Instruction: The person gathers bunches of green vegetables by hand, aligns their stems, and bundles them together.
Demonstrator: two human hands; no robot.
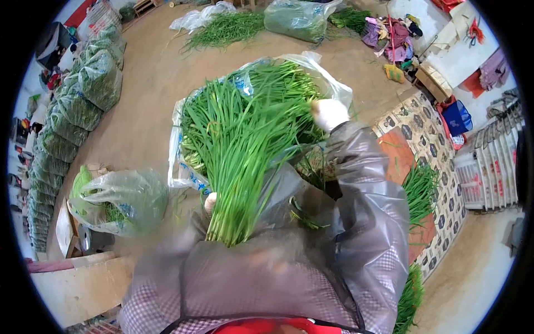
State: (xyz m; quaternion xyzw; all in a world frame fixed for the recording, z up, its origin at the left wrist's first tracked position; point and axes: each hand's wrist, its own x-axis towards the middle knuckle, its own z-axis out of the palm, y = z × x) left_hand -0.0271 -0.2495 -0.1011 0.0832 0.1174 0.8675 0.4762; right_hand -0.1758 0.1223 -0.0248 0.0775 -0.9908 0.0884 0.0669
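A large bunch of garlic chives (242, 167) lies slantwise before my chest, pale stem ends toward me and green leaves fanned outward. My left hand (210, 202), mostly hidden by the stems, is closed round its lower part. My right hand (331, 114), in a white glove, is at the right side of the leaves; its fingers look curled on some leaf tips, slightly blurred. Beneath lies an open plastic bag (177, 150) with more chives (289, 78) in it. Grey translucent sleeves and an apron cover my arms and front.
Filled bags of greens (100, 83) stand in a long row at left. A knotted plastic bag (133, 200) sits nearer. Loose chives (231, 28) and a full bag (297, 22) lie ahead. More chives (420, 192) rest on a patterned mat (431, 133) at right, near stacked crates (489, 172).
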